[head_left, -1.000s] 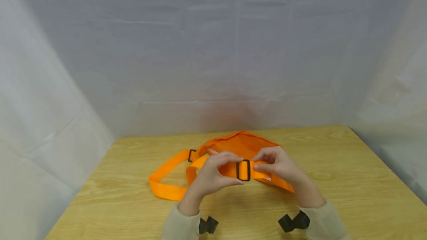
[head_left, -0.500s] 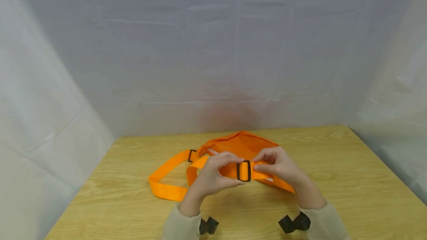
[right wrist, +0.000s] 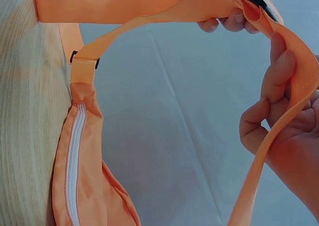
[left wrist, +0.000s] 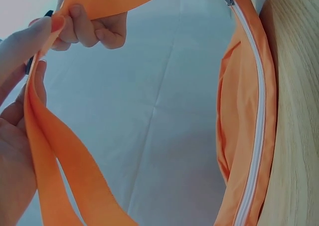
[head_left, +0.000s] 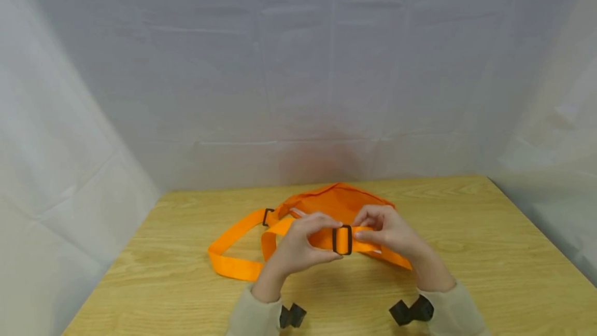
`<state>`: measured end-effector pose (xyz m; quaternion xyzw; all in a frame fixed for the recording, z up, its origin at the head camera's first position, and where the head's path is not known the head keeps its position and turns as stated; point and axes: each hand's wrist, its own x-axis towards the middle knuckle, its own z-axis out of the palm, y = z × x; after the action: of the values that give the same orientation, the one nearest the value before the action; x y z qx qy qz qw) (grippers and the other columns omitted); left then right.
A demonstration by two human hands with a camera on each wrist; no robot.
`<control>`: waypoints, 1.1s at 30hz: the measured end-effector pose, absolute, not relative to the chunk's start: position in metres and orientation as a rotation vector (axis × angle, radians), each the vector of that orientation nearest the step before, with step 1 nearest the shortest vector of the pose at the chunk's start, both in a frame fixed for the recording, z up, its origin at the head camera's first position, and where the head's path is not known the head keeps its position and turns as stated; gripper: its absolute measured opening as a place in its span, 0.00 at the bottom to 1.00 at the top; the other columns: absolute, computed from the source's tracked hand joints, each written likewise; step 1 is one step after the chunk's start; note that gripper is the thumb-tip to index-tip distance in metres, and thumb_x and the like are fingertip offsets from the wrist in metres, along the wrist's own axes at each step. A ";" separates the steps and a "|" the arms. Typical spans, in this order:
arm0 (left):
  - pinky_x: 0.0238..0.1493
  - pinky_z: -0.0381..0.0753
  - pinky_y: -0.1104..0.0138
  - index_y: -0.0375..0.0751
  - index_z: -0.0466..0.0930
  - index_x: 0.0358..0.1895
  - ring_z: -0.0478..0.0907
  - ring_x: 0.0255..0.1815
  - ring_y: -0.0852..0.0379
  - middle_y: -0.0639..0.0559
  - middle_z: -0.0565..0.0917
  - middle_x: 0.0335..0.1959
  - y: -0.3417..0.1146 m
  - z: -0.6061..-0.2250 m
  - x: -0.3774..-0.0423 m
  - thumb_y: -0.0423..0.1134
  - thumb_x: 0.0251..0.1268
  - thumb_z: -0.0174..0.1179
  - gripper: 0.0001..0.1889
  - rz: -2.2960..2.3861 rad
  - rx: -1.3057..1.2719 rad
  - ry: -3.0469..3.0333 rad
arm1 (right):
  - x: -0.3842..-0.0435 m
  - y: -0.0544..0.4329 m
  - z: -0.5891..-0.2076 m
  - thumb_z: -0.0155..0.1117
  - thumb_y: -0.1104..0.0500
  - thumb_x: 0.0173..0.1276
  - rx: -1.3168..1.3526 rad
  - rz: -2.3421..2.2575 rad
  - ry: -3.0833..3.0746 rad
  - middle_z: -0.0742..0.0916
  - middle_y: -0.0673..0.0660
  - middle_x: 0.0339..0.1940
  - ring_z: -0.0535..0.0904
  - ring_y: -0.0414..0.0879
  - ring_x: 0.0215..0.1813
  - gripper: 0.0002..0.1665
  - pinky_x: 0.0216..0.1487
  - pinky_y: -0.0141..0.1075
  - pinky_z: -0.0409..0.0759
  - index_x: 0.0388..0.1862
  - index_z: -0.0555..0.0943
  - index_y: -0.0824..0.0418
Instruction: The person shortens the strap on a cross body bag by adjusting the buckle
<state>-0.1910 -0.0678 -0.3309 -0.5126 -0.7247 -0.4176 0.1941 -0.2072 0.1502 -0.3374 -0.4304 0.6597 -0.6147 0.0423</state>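
Note:
An orange waist bag [head_left: 336, 198] with a white zip [left wrist: 260, 101] lies on the table. Its orange strap [head_left: 235, 268] loops out to the left. My left hand [head_left: 300, 245] holds a black slider buckle [head_left: 342, 239] between thumb and fingers, above the table in front of the bag. Just right of the buckle, my right hand [head_left: 384, 229] pinches the strap that runs through it. In the right wrist view the strap passes across the curled fingers [right wrist: 279, 71] of that hand. Two layers of strap hang below the left hand in the left wrist view.
A second black buckle [head_left: 268, 218] joins the strap to the bag's left end. The wooden table [head_left: 466, 253] has white sheeting [head_left: 298, 92] behind it and on both sides. Black devices sit at both wrists, by the light sleeves [head_left: 256, 315].
The buckle has shifted very slightly to the right in the left hand. Both hands keep their hold, and the bag stays where it was.

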 end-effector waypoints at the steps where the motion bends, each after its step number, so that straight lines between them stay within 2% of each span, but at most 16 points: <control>1: 0.40 0.75 0.68 0.30 0.76 0.41 0.75 0.38 0.54 0.42 0.78 0.36 -0.067 -0.331 -0.191 0.26 0.34 0.71 0.23 -1.172 -1.440 -2.033 | -0.207 0.150 -0.337 0.56 0.73 0.60 -1.327 -1.878 2.004 0.77 0.54 0.19 0.63 0.39 0.13 0.03 0.15 0.32 0.67 0.33 0.72 0.72; 8: 0.41 0.74 0.68 0.31 0.76 0.42 0.75 0.39 0.54 0.43 0.79 0.37 -0.067 -0.336 -0.194 0.28 0.35 0.72 0.24 -1.154 -1.453 -2.037 | -0.207 0.148 -0.337 0.56 0.73 0.60 -1.371 -1.868 1.950 0.75 0.61 0.17 0.59 0.42 0.12 0.07 0.13 0.35 0.63 0.32 0.67 0.75; 16: 0.43 0.73 0.67 0.35 0.76 0.44 0.74 0.41 0.59 0.48 0.79 0.39 -0.071 -0.338 -0.197 0.33 0.38 0.71 0.24 -1.169 -1.390 -2.103 | -0.208 0.146 -0.337 0.59 0.68 0.59 -1.256 -1.791 2.109 0.78 0.54 0.24 0.71 0.40 0.22 0.07 0.24 0.33 0.72 0.34 0.70 0.67; 18: 0.50 0.69 0.62 0.35 0.76 0.44 0.74 0.42 0.59 0.49 0.79 0.40 -0.073 -0.337 -0.196 0.34 0.38 0.72 0.24 -1.189 -1.340 -2.130 | -0.208 0.146 -0.336 0.58 0.67 0.61 -1.254 -1.781 2.124 0.78 0.54 0.26 0.72 0.40 0.23 0.06 0.24 0.33 0.73 0.36 0.71 0.66; 20: 0.52 0.65 0.57 0.37 0.77 0.44 0.73 0.43 0.60 0.50 0.79 0.40 -0.075 -0.335 -0.196 0.34 0.37 0.72 0.24 -1.217 -1.285 -2.153 | -0.209 0.148 -0.337 0.56 0.68 0.62 -1.254 -1.786 2.139 0.79 0.54 0.28 0.72 0.40 0.24 0.06 0.24 0.33 0.73 0.38 0.73 0.67; 23: 0.57 0.54 0.49 0.37 0.77 0.45 0.73 0.44 0.58 0.50 0.79 0.41 -0.078 -0.334 -0.195 0.34 0.36 0.72 0.25 -1.262 -1.239 -2.169 | -0.209 0.150 -0.337 0.55 0.69 0.63 -1.218 -1.834 2.125 0.79 0.54 0.29 0.71 0.39 0.24 0.06 0.24 0.32 0.73 0.39 0.74 0.68; 25: 0.58 0.52 0.48 0.38 0.76 0.46 0.73 0.45 0.57 0.50 0.79 0.41 -0.078 -0.334 -0.194 0.33 0.37 0.72 0.25 -1.309 -1.239 -2.166 | -0.209 0.151 -0.338 0.54 0.69 0.63 -1.193 -1.873 2.092 0.79 0.53 0.28 0.71 0.38 0.24 0.06 0.24 0.32 0.73 0.39 0.74 0.70; 28: 0.60 0.43 0.46 0.36 0.76 0.46 0.73 0.45 0.56 0.48 0.79 0.41 -0.077 -0.335 -0.193 0.33 0.37 0.72 0.25 -1.362 -1.260 -2.147 | -0.208 0.151 -0.338 0.55 0.69 0.62 -1.174 -1.913 2.043 0.78 0.52 0.25 0.70 0.38 0.23 0.05 0.23 0.32 0.73 0.36 0.74 0.72; 31: 0.59 0.53 0.52 0.36 0.76 0.45 0.73 0.44 0.57 0.48 0.79 0.41 -0.076 -0.336 -0.192 0.31 0.36 0.72 0.25 -1.395 -1.275 -2.130 | -0.207 0.150 -0.337 0.56 0.70 0.60 -1.182 -1.936 2.037 0.78 0.51 0.24 0.71 0.38 0.23 0.04 0.24 0.32 0.73 0.34 0.74 0.72; 33: 0.57 0.57 0.53 0.35 0.76 0.45 0.73 0.43 0.57 0.49 0.79 0.41 -0.075 -0.336 -0.192 0.31 0.35 0.72 0.26 -1.392 -1.280 -2.124 | -0.207 0.150 -0.337 0.57 0.71 0.60 -1.199 -1.949 2.036 0.78 0.51 0.24 0.71 0.38 0.23 0.03 0.23 0.31 0.74 0.33 0.74 0.72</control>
<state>-0.1921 -0.0747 -0.3358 -0.4452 -0.7386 -0.4840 0.1483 -0.2068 0.1501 -0.3370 -0.3911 0.6641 -0.6359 0.0396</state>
